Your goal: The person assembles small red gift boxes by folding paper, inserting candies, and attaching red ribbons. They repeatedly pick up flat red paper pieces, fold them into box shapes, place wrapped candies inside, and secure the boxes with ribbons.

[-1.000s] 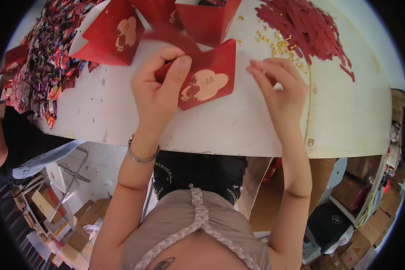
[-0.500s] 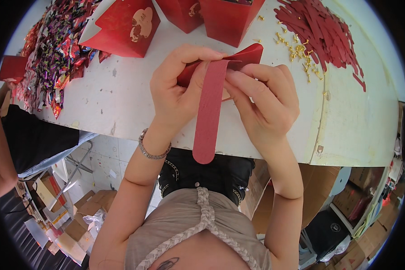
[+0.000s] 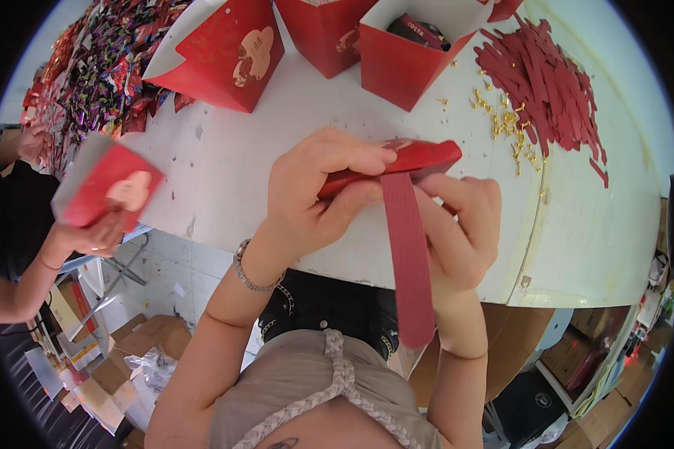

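The white bench (image 3: 225,179) is looking scuffed and matte, with a heap of shiny foil-wrapped candies (image 3: 90,82) piling up at its far left. Three open red paper boxes (image 3: 397,67) are standing at the back, stiff card with a pale printed motif, so that part looks done. At the right, a big stack of dark red paper strips (image 3: 547,75) is waiting, plus tiny gold bits (image 3: 502,123).

The flattened red box (image 3: 397,161) is being held just above the near bench edge: left hand (image 3: 307,198) fingers are pinching it along the top, right hand (image 3: 460,224) fingers are curling under it, with one long red strip (image 3: 408,262) hanging down. Strip looks not yet fixed, I'd guess. At far left another person's hand is holding a red box (image 3: 105,187).
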Tool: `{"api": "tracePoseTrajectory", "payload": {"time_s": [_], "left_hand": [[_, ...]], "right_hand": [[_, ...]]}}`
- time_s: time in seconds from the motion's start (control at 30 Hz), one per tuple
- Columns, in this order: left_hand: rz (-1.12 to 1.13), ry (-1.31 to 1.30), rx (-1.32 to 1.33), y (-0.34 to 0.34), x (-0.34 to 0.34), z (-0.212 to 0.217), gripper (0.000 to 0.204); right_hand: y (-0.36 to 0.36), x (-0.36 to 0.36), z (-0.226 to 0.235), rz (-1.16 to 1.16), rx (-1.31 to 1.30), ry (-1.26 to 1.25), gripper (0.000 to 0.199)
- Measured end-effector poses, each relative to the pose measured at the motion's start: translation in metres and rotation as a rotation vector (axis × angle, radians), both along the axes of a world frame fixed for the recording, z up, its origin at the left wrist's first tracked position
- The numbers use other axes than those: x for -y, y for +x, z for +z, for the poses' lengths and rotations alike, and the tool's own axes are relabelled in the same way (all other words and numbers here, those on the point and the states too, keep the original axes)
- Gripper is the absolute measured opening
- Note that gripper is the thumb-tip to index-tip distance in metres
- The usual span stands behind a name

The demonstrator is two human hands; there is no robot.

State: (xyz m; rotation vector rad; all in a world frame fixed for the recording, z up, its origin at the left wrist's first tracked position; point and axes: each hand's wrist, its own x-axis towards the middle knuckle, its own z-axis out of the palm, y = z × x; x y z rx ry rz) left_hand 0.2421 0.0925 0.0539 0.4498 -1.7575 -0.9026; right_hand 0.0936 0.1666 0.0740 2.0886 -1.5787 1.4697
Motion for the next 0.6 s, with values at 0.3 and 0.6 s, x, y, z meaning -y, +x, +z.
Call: {"api": "tracePoseTrajectory", "payload": {"time_s": [0.3, 0.6], "left_hand": [[-0.115, -0.004, -0.065, -0.002, 0.001, -0.001, 0.028], [-0.133, 0.033, -0.126, -0.003, 0.0, -0.009, 0.031]], "right_hand": [[-0.003, -0.013, 0.012, 0.017, -0.117, 0.103, 0.037], [-0.003, -0.013, 0.016, 0.03, -0.007, 0.235, 0.028]]}}
